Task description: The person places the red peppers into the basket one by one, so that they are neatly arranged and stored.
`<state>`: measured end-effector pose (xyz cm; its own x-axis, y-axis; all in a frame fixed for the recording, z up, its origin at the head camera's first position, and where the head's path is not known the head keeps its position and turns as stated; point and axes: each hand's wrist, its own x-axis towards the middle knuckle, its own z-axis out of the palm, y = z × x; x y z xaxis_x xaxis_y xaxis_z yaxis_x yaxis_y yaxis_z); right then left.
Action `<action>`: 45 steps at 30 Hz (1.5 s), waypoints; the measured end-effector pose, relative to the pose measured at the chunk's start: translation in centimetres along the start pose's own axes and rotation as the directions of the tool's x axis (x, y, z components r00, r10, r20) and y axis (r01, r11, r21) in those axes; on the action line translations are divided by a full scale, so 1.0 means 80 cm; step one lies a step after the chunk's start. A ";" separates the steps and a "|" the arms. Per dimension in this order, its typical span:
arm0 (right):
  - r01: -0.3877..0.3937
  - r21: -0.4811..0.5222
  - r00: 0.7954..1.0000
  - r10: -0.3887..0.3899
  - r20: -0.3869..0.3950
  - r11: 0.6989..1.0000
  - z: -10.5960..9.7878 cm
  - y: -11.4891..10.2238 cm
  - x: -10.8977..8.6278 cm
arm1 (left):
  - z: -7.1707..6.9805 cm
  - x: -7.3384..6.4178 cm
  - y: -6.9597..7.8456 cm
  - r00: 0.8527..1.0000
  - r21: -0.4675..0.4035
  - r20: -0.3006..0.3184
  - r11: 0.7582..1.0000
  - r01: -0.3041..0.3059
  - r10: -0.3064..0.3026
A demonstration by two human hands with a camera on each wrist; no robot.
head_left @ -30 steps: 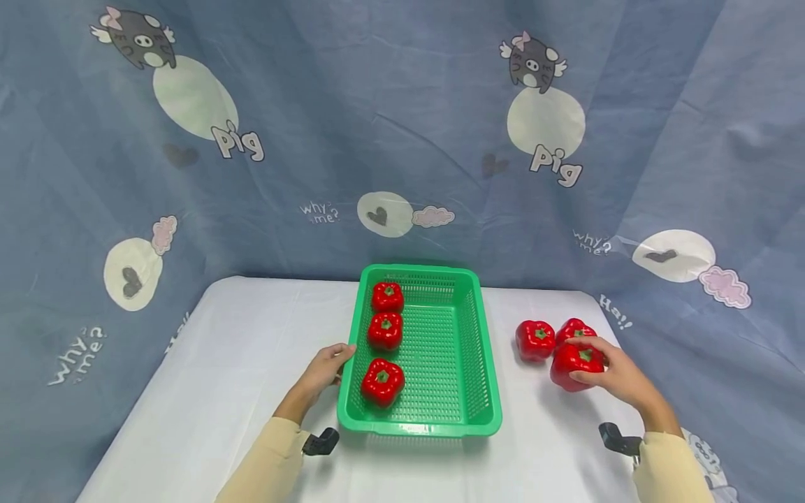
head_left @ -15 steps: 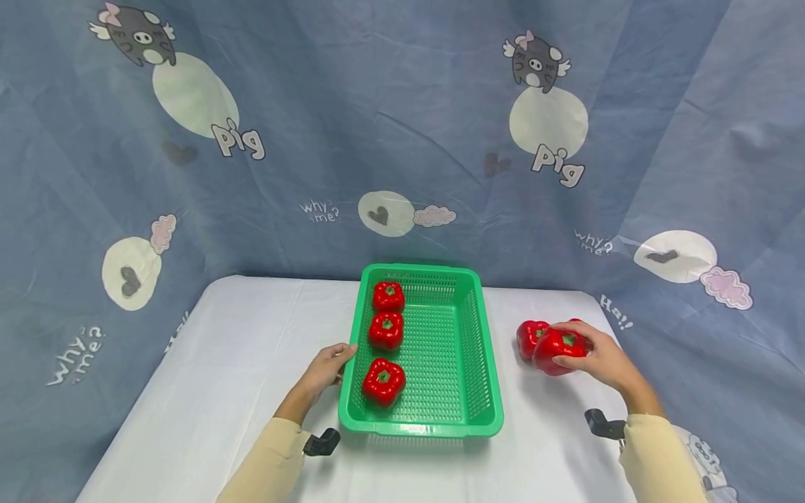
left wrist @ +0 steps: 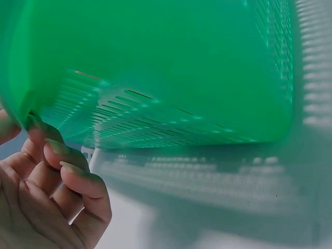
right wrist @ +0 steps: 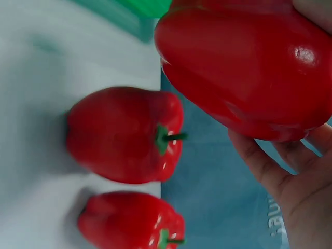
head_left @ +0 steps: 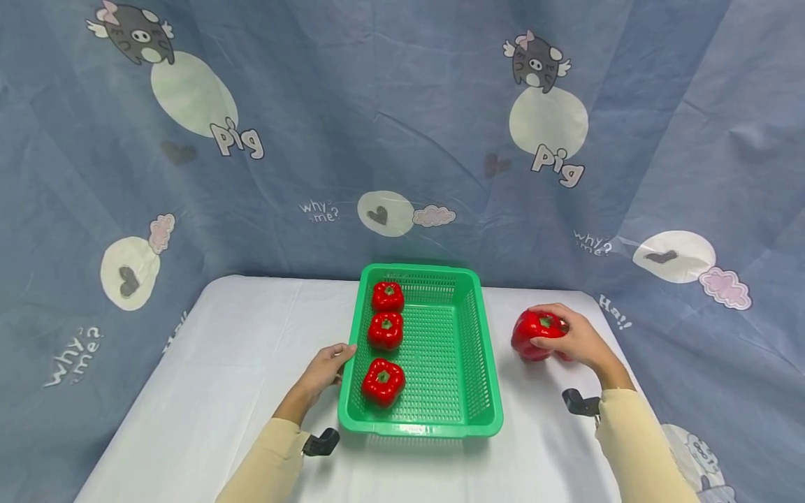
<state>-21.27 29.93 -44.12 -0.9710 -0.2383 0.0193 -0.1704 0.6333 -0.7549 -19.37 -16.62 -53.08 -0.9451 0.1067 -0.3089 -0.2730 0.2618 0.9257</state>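
Observation:
My right hand (head_left: 585,342) grips a red bell pepper (right wrist: 244,67), fingers and thumb on its sides. The pepper is lifted, overlapping the ones behind it in the head view. In the right wrist view, two more red bell peppers stand on the table, one nearer (right wrist: 122,135) and another beside it (right wrist: 129,220), green stems showing. With thumb and curled fingers, my left hand (head_left: 327,367) holds the left rim of a green plastic basket (head_left: 434,370). Three red bell peppers line its left side: a far one (head_left: 388,297), a middle one (head_left: 385,331) and a near one (head_left: 383,383).
A white-covered table (head_left: 251,363) lies under everything. Behind it and at both sides hangs a blue printed cloth (head_left: 302,126). The basket's right wall (head_left: 481,349) stands between its inside and my right hand.
My right hand has carried its bell pepper up and to the left, over the other peppers on the table. My left hand and the basket have stayed in place.

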 end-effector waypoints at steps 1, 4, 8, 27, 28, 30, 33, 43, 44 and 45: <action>0.002 -0.002 1.000 -0.002 -0.005 1.000 0.002 -0.002 0.004 | 0.000 0.000 0.000 1.000 -0.001 0.000 1.000 0.000 0.000; -0.015 0.000 1.000 0.015 -0.024 1.000 0.007 -0.006 0.013 | 0.001 0.001 -0.001 1.000 -0.002 0.004 1.000 0.000 0.000; -0.045 0.005 0.998 0.045 -0.045 0.999 0.012 -0.008 0.022 | 0.001 0.001 -0.003 1.000 -0.003 0.011 1.000 0.004 -0.004; 0.044 0.042 0.999 -0.045 0.017 0.998 0.027 -0.038 0.059 | 0.005 -0.001 0.000 1.000 -0.002 0.017 1.000 -0.005 0.005; 0.057 0.045 0.998 -0.058 0.016 0.997 0.028 -0.040 0.062 | 0.005 -0.002 0.001 1.000 0.001 0.013 1.000 -0.010 0.010; 0.080 0.048 0.997 -0.081 0.014 0.996 0.030 -0.046 0.066 | 0.004 -0.003 0.003 1.000 0.004 0.005 1.000 -0.012 0.012; 0.088 0.043 0.996 -0.089 0.021 0.995 0.033 -0.053 0.073 | 0.002 -0.003 0.004 1.000 0.006 -0.001 1.000 -0.014 0.014; 0.121 0.022 0.991 -0.122 0.057 0.992 0.048 -0.067 0.094 | -0.002 -0.002 0.000 1.000 -0.007 0.004 1.000 -0.010 0.010; 0.123 0.018 0.991 -0.124 0.058 0.992 0.050 -0.068 0.096 | -0.002 -0.002 0.000 1.000 -0.007 0.004 1.000 -0.009 0.009; 0.128 0.015 0.990 -0.129 0.061 0.992 0.052 -0.069 0.097 | -0.002 -0.002 -0.001 1.000 -0.006 0.004 1.000 -0.008 0.008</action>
<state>-27.17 21.50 -42.52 -0.9289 -0.3624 0.0760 -0.2906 0.5861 -0.7563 -19.21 -16.82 -53.03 -0.9466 0.1122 -0.3024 -0.2666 0.2551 0.9294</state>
